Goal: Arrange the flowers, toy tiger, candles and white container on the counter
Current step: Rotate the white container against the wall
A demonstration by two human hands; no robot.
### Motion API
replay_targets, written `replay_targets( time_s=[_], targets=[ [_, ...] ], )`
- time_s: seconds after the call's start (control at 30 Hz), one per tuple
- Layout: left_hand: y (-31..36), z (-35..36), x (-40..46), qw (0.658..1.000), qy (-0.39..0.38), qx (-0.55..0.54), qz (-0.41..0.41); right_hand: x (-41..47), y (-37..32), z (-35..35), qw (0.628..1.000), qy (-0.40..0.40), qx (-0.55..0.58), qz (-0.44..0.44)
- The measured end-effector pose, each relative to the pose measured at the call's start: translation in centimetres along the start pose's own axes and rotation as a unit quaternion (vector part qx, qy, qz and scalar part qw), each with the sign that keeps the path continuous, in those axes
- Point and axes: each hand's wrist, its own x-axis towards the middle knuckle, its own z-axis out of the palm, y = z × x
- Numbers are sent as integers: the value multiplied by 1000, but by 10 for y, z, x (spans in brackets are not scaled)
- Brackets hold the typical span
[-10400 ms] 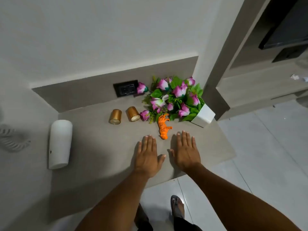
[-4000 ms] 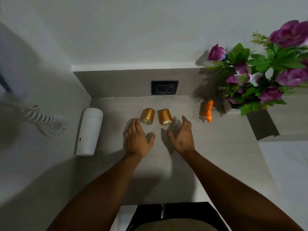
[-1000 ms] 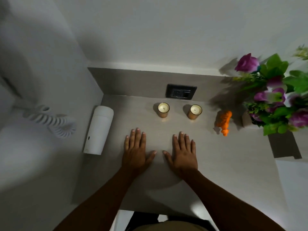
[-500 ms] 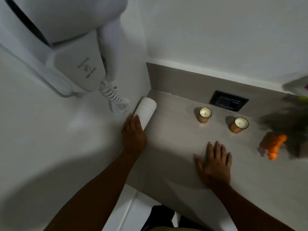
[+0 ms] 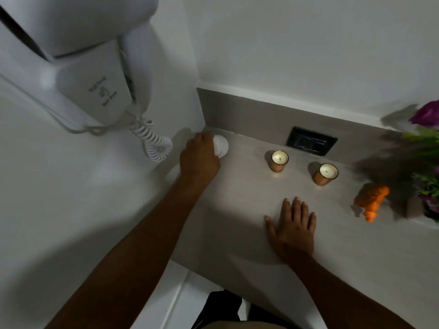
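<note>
Container (image 5: pixel 221 146) now upright in the tabletop's (image 5: pixel 237 222) back-left corner, no longer lying along the left wall; left hand (image 5: pixel 199 160) wrapped over it, right hand (image 5: pixel 293 227) flat and empty, fingers spread. So the last item looks nearly placed, only the release left. Both candles (image 5: pixel 279 160) (image 5: pixel 326 174) upright, wax and wick inside; container's contents hidden; tiger (image 5: pixel 373 201) beside flowers (image 5: pixel 427 162) at right.

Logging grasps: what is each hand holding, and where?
Left hand grips the white cylindrical container around its side; right hand lies flat, holding nothing.
</note>
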Motion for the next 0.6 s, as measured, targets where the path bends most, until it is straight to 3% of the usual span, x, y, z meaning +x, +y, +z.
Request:
replay_targets(
  time_s=[0.33, 0.6],
  targets=[
    [21, -22, 80, 990, -64, 117, 40, 0, -1, -7, 1000, -12, -2, -5],
    [34, 24, 66, 987, 32, 152, 32, 0, -1, -8, 1000, -19, 1, -6]
  ],
)
